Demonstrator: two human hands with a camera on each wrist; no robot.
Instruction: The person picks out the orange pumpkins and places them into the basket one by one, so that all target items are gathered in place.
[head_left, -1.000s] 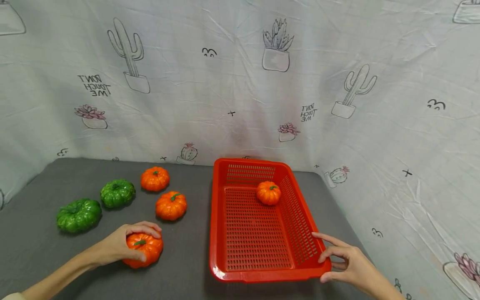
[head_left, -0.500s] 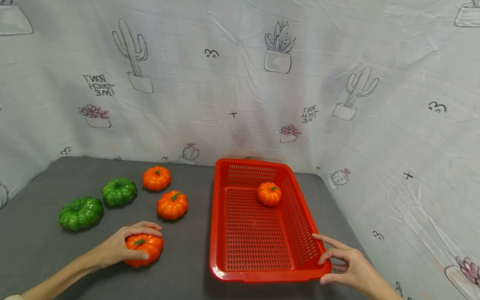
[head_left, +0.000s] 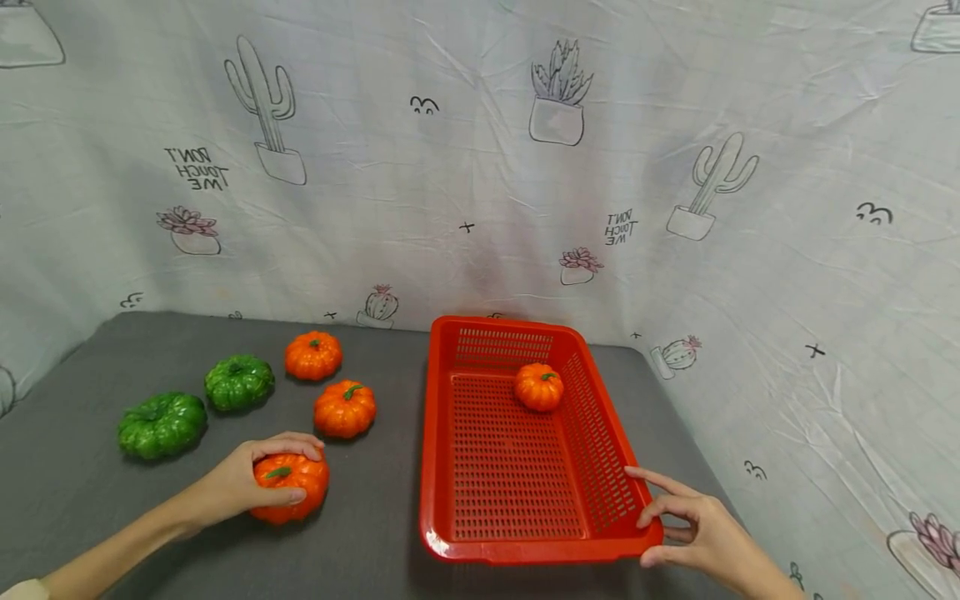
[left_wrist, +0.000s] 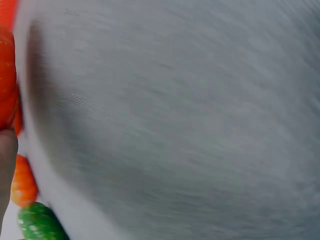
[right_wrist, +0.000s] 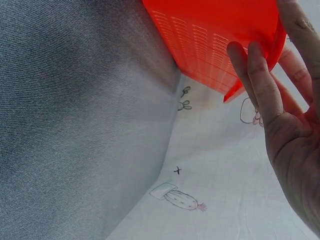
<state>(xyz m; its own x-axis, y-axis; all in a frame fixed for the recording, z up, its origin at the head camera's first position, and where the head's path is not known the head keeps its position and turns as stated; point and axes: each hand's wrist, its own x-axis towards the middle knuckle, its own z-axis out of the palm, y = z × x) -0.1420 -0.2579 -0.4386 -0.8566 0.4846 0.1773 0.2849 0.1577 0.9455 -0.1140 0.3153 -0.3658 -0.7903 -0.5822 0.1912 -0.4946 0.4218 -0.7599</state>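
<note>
My left hand [head_left: 243,479] grips an orange pumpkin [head_left: 303,475] from its left side in the head view, thumb in front and fingers over the far side. At the left edge of the left wrist view, part of that pumpkin [left_wrist: 6,80] shows. My right hand [head_left: 697,529] holds the near right corner of a red plastic basket [head_left: 517,552], with the thumb at the front and the fingers along the side. Inside the basket, toward its far right, sits a smaller-looking orange pumpkin [head_left: 538,387]. The right wrist view shows the fingers against the basket wall [right_wrist: 205,35].
Two more orange pumpkins [head_left: 312,356] lie beyond my left hand on the grey table [head_left: 375,517]. To their left are two green pumpkins [head_left: 161,425]. A cactus-printed cloth [head_left: 480,167] hangs behind the table and along its right side.
My left hand and its pumpkin have shifted slightly upward in the head view over the last half second. The right hand and the basket stay in place.
</note>
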